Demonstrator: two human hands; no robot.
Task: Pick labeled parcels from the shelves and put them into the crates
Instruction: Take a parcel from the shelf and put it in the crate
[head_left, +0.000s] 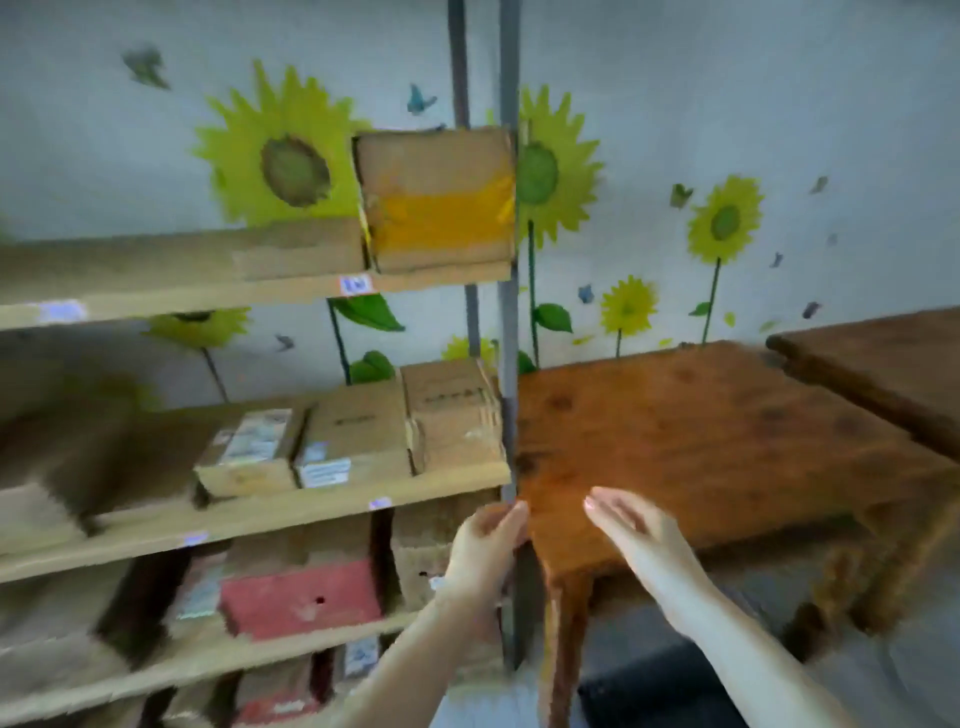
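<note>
The frame is motion-blurred. A wooden shelf rack (249, 514) fills the left half. On its middle board lie three cardboard parcels: one with a white label on top (248, 452), one with a label on its front (349, 441), and a plain one (452, 413) at the right end. A box with yellow tape (439, 200) stands on the upper board. A red parcel (301, 597) lies on a lower board. My left hand (488, 545) is raised in front of the rack's grey corner post (510, 322), fingers straight, holding nothing. My right hand (631, 525) hovers open over the table's near corner. No crate is in view.
A reddish wooden table (717, 436) stands right of the rack, with a darker wooden piece (878, 364) behind it at the far right. The wall behind carries sunflower and butterfly stickers. More parcels fill the lowest boards.
</note>
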